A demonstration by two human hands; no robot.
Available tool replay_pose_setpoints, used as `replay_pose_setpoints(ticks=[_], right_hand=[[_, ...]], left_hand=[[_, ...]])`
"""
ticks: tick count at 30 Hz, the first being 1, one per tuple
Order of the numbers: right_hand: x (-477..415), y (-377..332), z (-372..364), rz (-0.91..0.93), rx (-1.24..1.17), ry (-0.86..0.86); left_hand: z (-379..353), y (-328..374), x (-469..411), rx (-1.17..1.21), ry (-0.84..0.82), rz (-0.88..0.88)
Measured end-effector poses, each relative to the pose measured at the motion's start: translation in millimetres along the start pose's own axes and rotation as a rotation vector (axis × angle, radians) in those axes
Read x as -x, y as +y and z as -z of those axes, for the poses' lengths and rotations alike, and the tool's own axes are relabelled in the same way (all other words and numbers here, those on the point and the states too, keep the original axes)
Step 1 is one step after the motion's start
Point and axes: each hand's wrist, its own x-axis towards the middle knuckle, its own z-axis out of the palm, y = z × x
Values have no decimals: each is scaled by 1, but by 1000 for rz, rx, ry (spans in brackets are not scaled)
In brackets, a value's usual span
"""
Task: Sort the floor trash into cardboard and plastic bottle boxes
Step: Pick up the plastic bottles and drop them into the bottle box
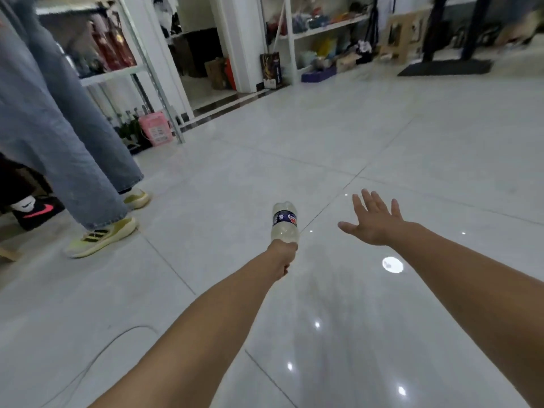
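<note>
Fingers of the left hand [283, 256] grasp a clear blue-labelled plastic bottle [285, 222]. The right hand [375, 223] beside it is released, fingers spread. No boxes show beyond the fingers, so the drop-off likely remains.

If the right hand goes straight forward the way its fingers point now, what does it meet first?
The way looks free. The right hand is open, fingers spread, over the floor tiles; nothing lies ahead until the far shelves, though depth is hard to judge.

Storeroom with cluttered white shelves [323, 28] and tiled floor [382, 148]
</note>
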Motion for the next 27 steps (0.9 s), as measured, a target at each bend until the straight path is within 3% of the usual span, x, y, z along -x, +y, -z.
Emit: replay_pose_setpoints(ticks=[6, 12, 17, 27], right_hand=[[81, 211, 98, -324, -13, 110], [209, 386, 132, -738, -57, 111], [311, 462, 140, -1009, -116, 152], [489, 515, 119, -1395, -179, 200]], left_hand=[[-205, 130, 66, -177, -260, -216], [-389, 190, 161, -329, -568, -323], [-493, 202, 241, -519, -791, -458], [-609, 174, 377, -729, -1095, -707]])
